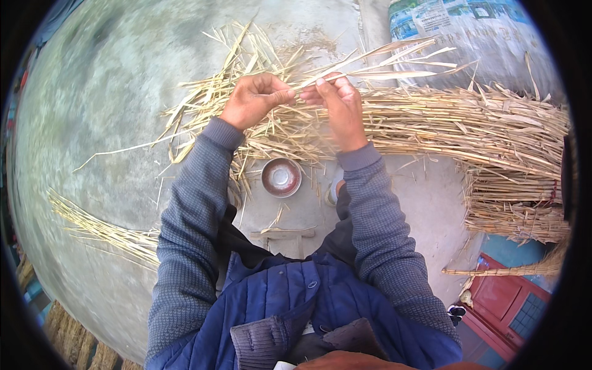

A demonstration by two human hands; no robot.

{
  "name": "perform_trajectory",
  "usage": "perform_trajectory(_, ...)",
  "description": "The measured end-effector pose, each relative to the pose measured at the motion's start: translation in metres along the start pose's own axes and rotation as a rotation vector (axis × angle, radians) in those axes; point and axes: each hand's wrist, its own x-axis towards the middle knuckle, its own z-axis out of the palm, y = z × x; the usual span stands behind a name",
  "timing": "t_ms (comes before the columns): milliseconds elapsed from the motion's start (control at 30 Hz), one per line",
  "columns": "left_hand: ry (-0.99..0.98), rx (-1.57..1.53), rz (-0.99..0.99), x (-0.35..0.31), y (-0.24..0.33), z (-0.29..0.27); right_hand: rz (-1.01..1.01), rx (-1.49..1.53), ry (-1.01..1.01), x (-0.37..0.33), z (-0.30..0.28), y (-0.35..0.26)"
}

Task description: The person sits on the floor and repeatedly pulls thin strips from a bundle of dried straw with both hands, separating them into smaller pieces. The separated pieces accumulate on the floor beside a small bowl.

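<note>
In front of me my left hand (pixel 256 100) and my right hand (pixel 340 111) meet over a pile of dry straw (pixel 213 102). Pale, leafy straw stalks (pixel 388 65) pass through the right hand's thumb and fingers, and their loose leaf ends fan out to the upper right. The left hand is closed in a pinch at the near end of these stalks; its fingertips almost touch those of the right hand. Below the hands, a small round metal bowl (pixel 268 177) with a reddish-brown inside sits on the concrete floor (pixel 117 111).
A long, thick bundle of straw (pixel 456 123) stretches to the right, with more bundled stalks (pixel 518 219) beneath it. A big plastic-wrapped sack (pixel 468 46) stands at the upper right. A thin sheaf (pixel 108 231) lies on the left. A red door (pixel 505 299) shows at the lower right.
</note>
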Motion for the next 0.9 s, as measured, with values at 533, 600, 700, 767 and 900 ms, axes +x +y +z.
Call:
perform_trajectory(533,0.461,1.026,0.224,-0.011,-0.012,-0.079,-0.02,0.022,0.062,0.005,-0.016,-0.002)
perform_trajectory(600,0.249,0.546,0.135,-0.011,-0.008,-0.067,-0.03,0.037,0.083,0.008,-0.015,0.0)
perform_trajectory(700,0.063,0.49,0.07,-0.011,-0.002,-0.049,-0.01,0.104,0.135,0.01,-0.013,0.003)
perform_trajectory(767,0.041,0.463,0.1,-0.01,0.0,-0.04,-0.005,0.121,0.158,0.01,-0.009,0.005)
perform_trajectory(900,0.085,0.358,0.098,-0.01,-0.001,-0.03,0.011,0.08,0.022,0.004,0.004,0.008)
